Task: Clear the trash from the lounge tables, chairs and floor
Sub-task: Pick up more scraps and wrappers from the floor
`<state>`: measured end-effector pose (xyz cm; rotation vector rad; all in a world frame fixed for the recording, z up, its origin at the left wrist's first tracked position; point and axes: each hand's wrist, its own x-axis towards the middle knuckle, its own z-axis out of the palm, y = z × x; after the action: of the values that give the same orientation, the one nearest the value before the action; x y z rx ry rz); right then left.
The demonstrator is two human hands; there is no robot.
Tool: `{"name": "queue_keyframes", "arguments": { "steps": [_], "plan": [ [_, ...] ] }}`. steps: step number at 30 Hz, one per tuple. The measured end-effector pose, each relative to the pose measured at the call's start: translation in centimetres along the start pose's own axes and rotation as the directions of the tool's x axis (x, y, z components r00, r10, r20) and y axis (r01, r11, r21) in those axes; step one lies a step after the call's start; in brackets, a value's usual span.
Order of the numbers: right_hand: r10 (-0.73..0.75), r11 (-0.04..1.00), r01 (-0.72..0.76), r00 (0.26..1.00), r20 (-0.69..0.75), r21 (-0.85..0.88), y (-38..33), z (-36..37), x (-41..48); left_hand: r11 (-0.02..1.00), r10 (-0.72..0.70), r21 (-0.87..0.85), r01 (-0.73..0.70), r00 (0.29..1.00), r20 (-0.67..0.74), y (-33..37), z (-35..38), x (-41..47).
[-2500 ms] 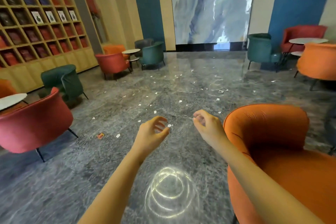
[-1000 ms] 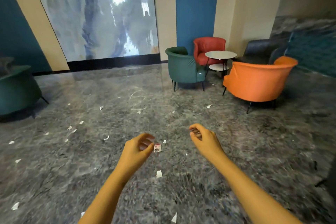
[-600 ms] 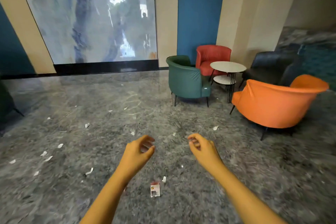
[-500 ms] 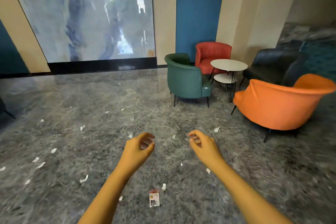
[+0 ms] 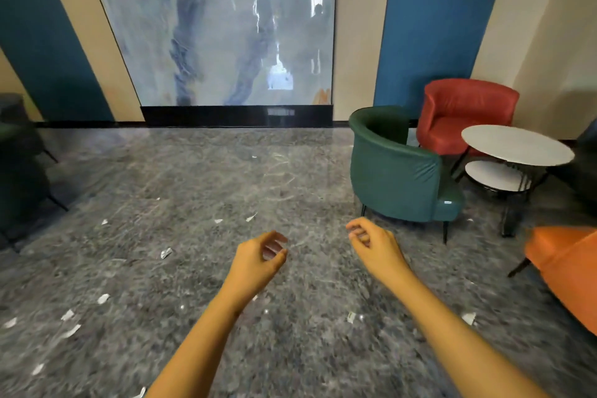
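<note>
Presently, an entry for the lounge, every place given against the green chair (image 5: 397,168). Far to its left, at the frame edge: a dark chair (image 5: 19,171), partly cropped. Left of it, on the grey floor (image 5: 200,171): paper scraps (image 5: 166,253), scattered well apart, none yet collected. Left of it and nearer the camera: left hand (image 5: 258,260), fingers loosely curled, nothing in them. Just in front of it: right hand (image 5: 374,244), likewise loosely curled and empty. Behind it to the right: red chair (image 5: 465,113). Right of it: round table (image 5: 517,145), top bare as far as shows. Further right and nearer: orange chair (image 5: 568,268), cropped, with one scrap lying near its base. Step judged in hand: walking the floor toward litter, picking not begun; the next move calls for stooping and pinching thin, flat scraps off the smooth stone. Against half a second earlier: the green chair stands larger and nearer, the orange chair has slid mostly out of frame, the red-and-white packet below the hands is gone from view, and both hands keep the same pose.
</note>
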<state>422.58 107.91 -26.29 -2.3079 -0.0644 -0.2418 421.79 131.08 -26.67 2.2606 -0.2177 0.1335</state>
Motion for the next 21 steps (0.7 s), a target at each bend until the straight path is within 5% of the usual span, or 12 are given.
{"name": "queue_keyframes", "arguments": {
  "steps": [10,21],
  "plan": [
    [-0.09,0.995,0.089,0.995,0.035,0.036,4.1,9.1,34.0,0.999,-0.041,0.018,0.042,0.998,-0.051,-9.7,0.2,32.1],
    [-0.009,0.998,0.005,0.998,0.066,0.057,5.9,16.1,68.5,1.0,-0.006,-0.007,0.005,0.998,-0.055,-16.5,-2.5,68.1]
  ]
}}
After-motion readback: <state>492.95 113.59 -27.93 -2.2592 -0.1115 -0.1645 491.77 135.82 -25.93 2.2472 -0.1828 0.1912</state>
